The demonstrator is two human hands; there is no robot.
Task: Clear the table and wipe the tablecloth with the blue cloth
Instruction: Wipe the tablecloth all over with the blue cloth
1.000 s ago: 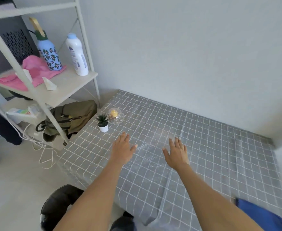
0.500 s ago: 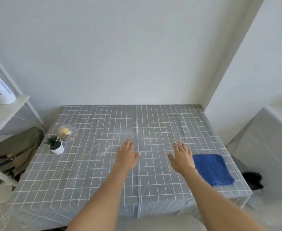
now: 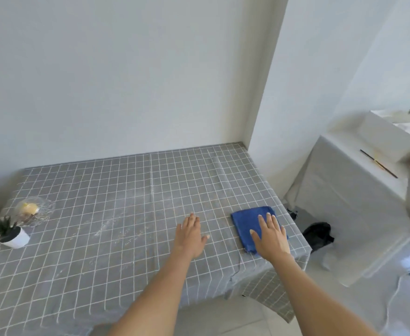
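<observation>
A grey tablecloth [image 3: 116, 258] with a white grid covers the table. White crumbs or powder [image 3: 116, 226] are scattered near its middle. The folded blue cloth [image 3: 245, 221] lies near the table's right edge. My right hand [image 3: 270, 235] rests flat over the cloth with fingers spread. My left hand [image 3: 191, 235] lies flat on the tablecloth to the left of the cloth, holding nothing. At the far left stand a small potted plant [image 3: 11, 232] in a white pot and a glass dish [image 3: 35, 210] holding something yellow.
White walls close the table at the back and right. A cabinet [image 3: 359, 197] draped in white cloth stands to the right, with a black object [image 3: 318, 235] on the floor between it and the table.
The view has swung right. My right hand has moved right onto the blue cloth. My left hand stays flat on the tablecloth.
</observation>
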